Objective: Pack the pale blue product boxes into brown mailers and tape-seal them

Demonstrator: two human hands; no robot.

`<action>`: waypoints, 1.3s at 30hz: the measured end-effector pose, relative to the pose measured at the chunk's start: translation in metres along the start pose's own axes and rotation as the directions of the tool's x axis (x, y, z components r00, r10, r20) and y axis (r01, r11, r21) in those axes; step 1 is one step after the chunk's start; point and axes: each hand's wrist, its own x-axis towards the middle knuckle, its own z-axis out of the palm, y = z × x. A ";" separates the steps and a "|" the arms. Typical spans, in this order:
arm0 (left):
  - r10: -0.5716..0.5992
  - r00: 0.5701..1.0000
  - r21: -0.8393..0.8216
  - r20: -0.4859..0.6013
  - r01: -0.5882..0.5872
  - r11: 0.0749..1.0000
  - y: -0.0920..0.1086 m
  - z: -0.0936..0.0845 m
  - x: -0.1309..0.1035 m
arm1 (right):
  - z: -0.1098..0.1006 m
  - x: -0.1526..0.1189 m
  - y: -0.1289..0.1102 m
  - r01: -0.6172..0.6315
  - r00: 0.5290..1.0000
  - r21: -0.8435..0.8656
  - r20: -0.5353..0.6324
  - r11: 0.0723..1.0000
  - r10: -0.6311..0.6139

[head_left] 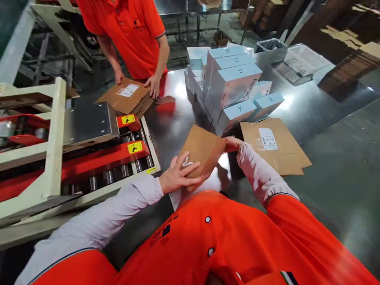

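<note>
A brown cardboard box (202, 148) is tilted at the near edge of the metal table, between my two hands. My left hand (182, 174) grips its left side, fingers spread over the face beside a white printed mark. At the far right end of the box, my right hand (233, 143) holds it by the edge; some of its fingertips are hidden. Just right of that hand lie flat cardboard blanks (274, 148) with a white label on top. Behind the box stands a pile of light-blue and pink boxes (237, 85).
A roller conveyor (118, 162) with red guards runs at left. Across the table, a co-worker (127, 39) has both hands on a stack of flat cardboard (127, 97). White baskets (305, 59) and more stacked cardboard (353, 71) stand at the back right.
</note>
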 end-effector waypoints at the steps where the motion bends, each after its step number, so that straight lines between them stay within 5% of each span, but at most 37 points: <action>1: -0.022 1.000 -0.001 -0.022 0.022 1.000 0.000 0.017 -0.011 | -0.004 -0.004 -0.003 0.021 0.995 -0.061 -0.094 0.998 -0.026; 3: -0.079 0.995 -0.025 -0.068 0.077 0.997 -0.014 0.041 -0.021 | -0.002 -0.015 -0.005 0.014 0.965 -0.210 -0.254 0.978 -0.068; 5: -0.153 0.979 -0.033 -0.132 0.150 0.988 -0.041 0.044 -0.008 | 0.013 -0.027 0.000 -0.010 0.924 -0.341 -0.363 0.940 -0.122; 7: -0.234 0.944 -0.015 -0.234 0.237 0.971 -0.068 0.026 0.032 | 0.035 -0.037 0.008 -0.042 0.891 -0.428 -0.424 0.903 -0.160; 9: -0.284 0.893 -0.002 -0.349 0.302 0.953 -0.079 0.002 0.095 | 0.054 -0.044 0.018 -0.058 0.867 -0.476 -0.459 0.878 -0.192; 12: -0.217 0.897 0.011 -0.385 0.240 0.971 -0.055 -0.018 0.207 | 0.069 -0.047 0.034 -0.039 0.817 -0.492 -0.517 0.870 -0.256; 14: -0.220 0.906 0.060 -0.363 0.258 0.964 -0.024 -0.012 0.271 | 0.074 -0.044 0.047 0.047 0.758 -0.426 -0.574 0.904 -0.310; 16: -0.316 0.886 0.129 -0.341 0.377 0.917 0.004 0.004 0.312 | 0.078 -0.036 0.058 0.209 0.688 -0.300 -0.631 0.931 -0.358; 18: -0.374 0.866 0.194 -0.331 0.451 0.871 0.021 0.019 0.329 | 0.082 -0.028 0.067 0.371 0.636 -0.177 -0.667 0.912 -0.388; 20: -0.352 0.880 0.221 -0.319 0.430 0.876 0.024 0.022 0.323 | 0.085 -0.022 0.071 0.458 0.621 -0.092 -0.679 0.884 -0.392; 23: -0.301 0.889 0.149 -0.346 0.368 0.918 0.014 0.002 0.279 | 0.087 -0.018 0.071 0.493 0.636 -0.009 -0.678 0.870 -0.368; 29: -0.256 0.748 -0.077 -0.613 0.266 0.961 -0.003 -0.050 0.108 | 0.086 -0.017 0.066 0.516 0.671 0.105 -0.666 0.850 -0.326; 32: -0.316 0.803 -0.053 -0.506 0.336 0.940 0.002 -0.037 0.035 | 0.090 -0.016 0.064 0.524 0.654 0.119 -0.690 0.843 -0.309; 34: -0.375 0.836 0.013 -0.400 0.415 0.910 0.008 -0.018 0.008 | 0.096 -0.015 0.063 0.546 0.626 0.098 -0.708 0.832 -0.327; 37: -0.555 0.786 0.058 -0.271 0.589 0.806 0.016 0.006 -0.008 | 0.104 -0.017 0.058 0.503 0.585 -0.020 -0.728 0.864 -0.358; 39: -0.636 0.765 0.040 -0.097 0.642 0.766 0.018 0.014 -0.009 | 0.105 -0.020 0.051 0.412 0.621 -0.215 -0.645 0.885 -0.446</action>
